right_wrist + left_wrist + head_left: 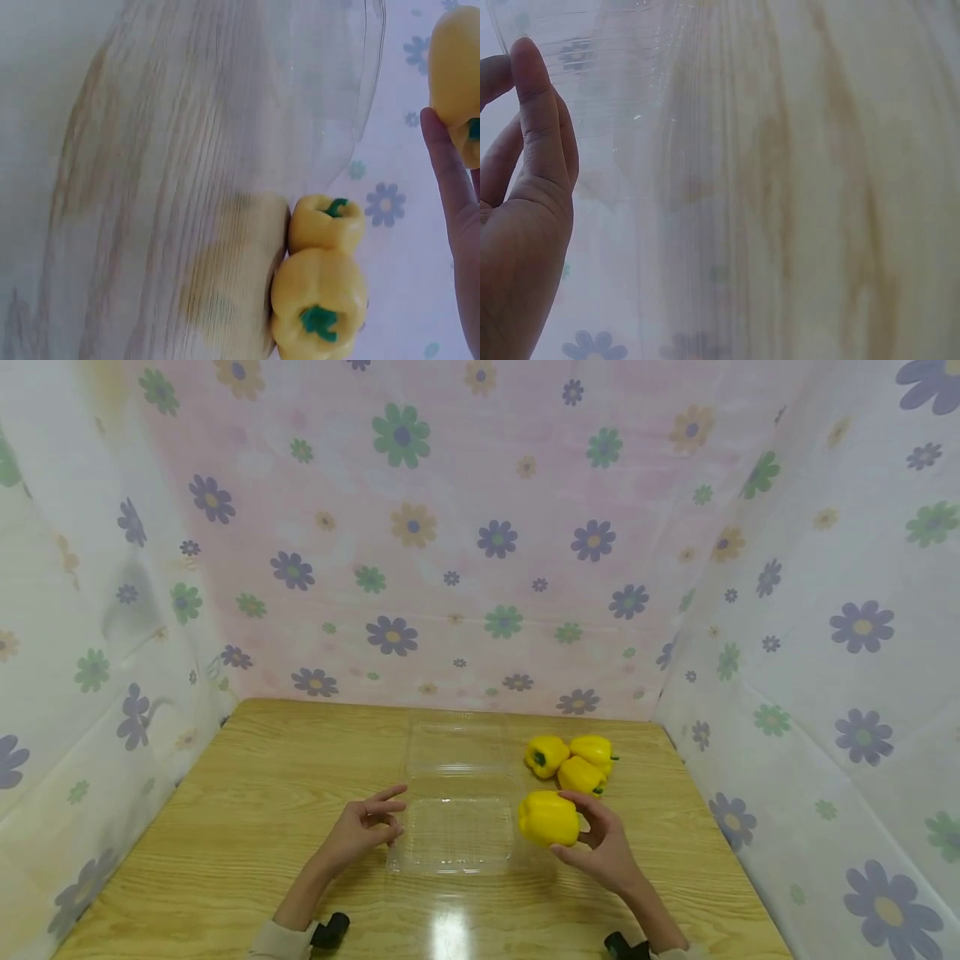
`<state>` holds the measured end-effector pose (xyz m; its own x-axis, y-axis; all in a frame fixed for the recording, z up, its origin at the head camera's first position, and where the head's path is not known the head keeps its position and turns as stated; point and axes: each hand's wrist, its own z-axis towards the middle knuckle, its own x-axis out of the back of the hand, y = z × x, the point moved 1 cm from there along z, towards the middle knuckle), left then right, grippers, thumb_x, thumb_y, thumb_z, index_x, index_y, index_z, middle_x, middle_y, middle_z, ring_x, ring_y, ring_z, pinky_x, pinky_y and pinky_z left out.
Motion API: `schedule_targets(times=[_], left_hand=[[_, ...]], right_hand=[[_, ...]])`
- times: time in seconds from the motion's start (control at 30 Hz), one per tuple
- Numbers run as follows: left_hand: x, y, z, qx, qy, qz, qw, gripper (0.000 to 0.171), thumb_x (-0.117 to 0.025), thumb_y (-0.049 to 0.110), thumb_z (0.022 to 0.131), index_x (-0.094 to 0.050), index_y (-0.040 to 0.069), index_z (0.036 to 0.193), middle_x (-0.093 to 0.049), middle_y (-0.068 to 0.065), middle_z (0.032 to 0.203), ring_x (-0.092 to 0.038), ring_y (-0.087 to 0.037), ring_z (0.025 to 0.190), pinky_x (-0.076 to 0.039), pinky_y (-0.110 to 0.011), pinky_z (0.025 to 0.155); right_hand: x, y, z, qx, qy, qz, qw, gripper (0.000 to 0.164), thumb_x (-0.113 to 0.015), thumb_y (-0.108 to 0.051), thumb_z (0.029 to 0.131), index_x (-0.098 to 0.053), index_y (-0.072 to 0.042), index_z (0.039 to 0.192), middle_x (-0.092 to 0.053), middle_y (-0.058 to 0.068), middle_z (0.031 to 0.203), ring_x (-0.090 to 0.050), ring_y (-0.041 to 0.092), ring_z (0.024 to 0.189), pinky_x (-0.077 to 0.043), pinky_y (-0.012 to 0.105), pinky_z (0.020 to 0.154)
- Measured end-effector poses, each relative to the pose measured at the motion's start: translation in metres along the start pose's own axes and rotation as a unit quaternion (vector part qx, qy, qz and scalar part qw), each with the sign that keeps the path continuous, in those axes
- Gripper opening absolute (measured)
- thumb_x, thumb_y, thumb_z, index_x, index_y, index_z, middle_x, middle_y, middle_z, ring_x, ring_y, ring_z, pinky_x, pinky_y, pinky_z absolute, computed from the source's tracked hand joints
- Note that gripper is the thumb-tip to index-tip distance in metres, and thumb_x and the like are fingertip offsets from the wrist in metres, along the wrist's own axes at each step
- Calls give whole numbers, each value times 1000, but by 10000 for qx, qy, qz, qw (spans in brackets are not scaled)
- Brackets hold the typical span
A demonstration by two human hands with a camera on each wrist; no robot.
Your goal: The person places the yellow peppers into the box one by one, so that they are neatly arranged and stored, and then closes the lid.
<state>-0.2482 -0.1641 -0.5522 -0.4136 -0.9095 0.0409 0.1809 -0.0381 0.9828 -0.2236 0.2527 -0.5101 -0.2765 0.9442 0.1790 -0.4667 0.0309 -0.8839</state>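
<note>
A clear plastic clamshell container (pixel 461 835) lies opened out on the table, its lid (pixel 457 747) folded back toward the far side. At its left edge, my left hand (pixel 358 831) pinches the rim between thumb and finger, as the left wrist view shows. My right hand (pixel 603 847) holds a yellow bell pepper (pixel 548 818) on its side, just by the container's right edge. In the right wrist view the pepper (pixel 454 67) has its green stem toward the palm. Behind that hand sit three more yellow bell peppers (pixel 546 755), grouped together.
The wood-grain table (pixel 262 777) is enclosed by flowered cloth at the back (pixel 450 602) and along both sides. Black wrist mounts (pixel 330 931) sit near the sleeves at the front.
</note>
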Motion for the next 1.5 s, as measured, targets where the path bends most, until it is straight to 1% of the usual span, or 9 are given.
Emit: schedule_targets(times=[0.17,0.27,0.5,0.7,0.8,0.97,1.17,1.33,1.5], left_hand=[[-1,1,0,-36,-19,0,10000,45,-70,3,94,-57,-17,133,-28,-34,160,-63,-8,84,-59,-31,68],[-1,1,0,-47,3,14,10000,45,-70,3,94,-57,-17,132,-29,-34,159,-64,-8,83,-59,-31,68],[0,-1,0,-40,26,84,10000,44,-71,4,94,-58,-16,132,-30,-32,159,-64,-8,82,-59,-30,67],[1,-2,-1,-88,-20,116,9999,44,-70,3,95,-58,-16,133,-30,-31,160,-64,-8,83,-59,-29,67],[0,-1,-1,-70,-48,108,9999,44,-69,2,95,-57,-16,133,-29,-32,160,-64,-8,84,-59,-28,67],[0,-1,-1,-23,-62,125,9999,44,-69,3,95,-57,-16,133,-28,-33,160,-64,-9,87,-59,-29,67],[-1,1,-1,-21,-32,52,10000,43,-69,1,95,-57,-17,132,-28,-33,160,-63,-9,84,-59,-29,66],[-1,2,-1,-6,-19,67,10000,44,-69,2,95,-57,-17,133,-28,-33,160,-63,-9,83,-59,-29,66],[0,0,-1,-29,-35,60,10000,43,-68,1,96,-56,-17,133,-27,-33,160,-63,-9,81,-59,-29,67]], right_hand=[[-11,1,-2,-205,-77,-5,9998,67,-77,10,82,-49,3,143,-55,6,138,-62,12,118,-62,36,83],[-21,3,-4,-294,-193,92,9993,66,-77,9,83,-48,3,143,-54,9,138,-62,14,117,-62,36,83],[-40,5,-4,-439,-334,247,9982,66,-78,6,84,-49,3,143,-56,8,139,-62,13,117,-61,36,83],[-51,6,1,-487,-455,226,9975,65,-79,3,84,-51,-3,142,-53,22,139,-62,15,117,-62,38,83],[-54,7,2,-541,-479,192,9972,65,-80,3,84,-52,-4,142,-51,26,140,-62,15,116,-62,38,83],[-58,6,5,-663,-415,162,9968,67,-81,2,83,-52,-6,142,-51,24,140,-62,15,116,-62,38,82],[-65,4,10,-940,-403,142,9947,69,-83,-3,83,-52,-9,143,-49,19,144,-59,14,118,-61,38,85],[-75,6,16,-1272,-484,76,9907,69,-84,-7,84,-52,-15,144,-48,13,146,-56,22,122,-61,37,87],[-85,11,22,-1447,-597,-71,9877,71,-85,-10,83,-52,-13,146,-48,9,148,-50,31,128,-60,35,89]])
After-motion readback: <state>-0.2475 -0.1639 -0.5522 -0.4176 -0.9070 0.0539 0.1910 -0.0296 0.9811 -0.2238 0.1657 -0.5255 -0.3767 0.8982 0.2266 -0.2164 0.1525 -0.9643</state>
